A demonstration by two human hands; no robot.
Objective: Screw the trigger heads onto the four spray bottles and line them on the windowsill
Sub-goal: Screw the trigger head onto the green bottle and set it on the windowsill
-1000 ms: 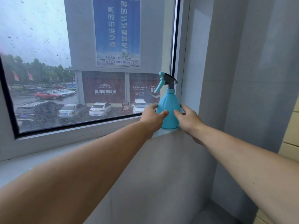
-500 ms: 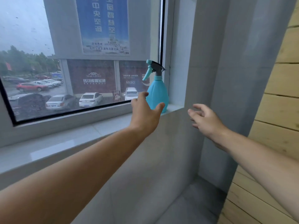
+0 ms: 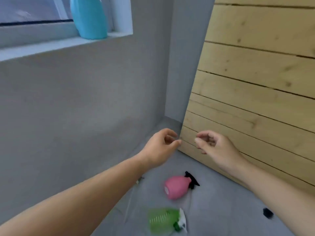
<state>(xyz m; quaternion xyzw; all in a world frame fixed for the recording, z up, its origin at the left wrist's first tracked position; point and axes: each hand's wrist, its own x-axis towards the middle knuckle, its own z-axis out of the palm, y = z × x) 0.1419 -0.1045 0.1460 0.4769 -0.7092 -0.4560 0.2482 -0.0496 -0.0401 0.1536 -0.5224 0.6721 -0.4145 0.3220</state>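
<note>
Head view, blurry. Blue spray bottle (image 3: 89, 17) is standing upright on the windowsill (image 3: 42, 46) in the upper left of the frame, near the sill's right end; its top is cut off by the frame edge, so the trigger head cannot be told. Both hands are hanging in mid-air at centre frame, holding nothing. Left hand (image 3: 160, 147) is sitting just left of centre, fingers loosely curled with thumb and forefinger tips close together — not pinching anything. Right hand (image 3: 216, 147) is sitting just right of centre, in front of the wooden plank panel (image 3: 264, 74), fingers curled loosely and a little apart. The two hands are facing each other, apart, not touching.

Below them on the grey floor (image 3: 221, 201): pink spray bottle (image 3: 177, 186) is lying on its side at lower centre, black trigger head (image 3: 191, 180) at its neck. Green spray bottle (image 3: 162, 219) is lying on its side at the bottom of the frame, white-and-green trigger head (image 3: 181, 223) at its right end — too smeared to tell if screwed on. Small black object (image 3: 268, 213) is lying at lower right, unclear what.
</note>
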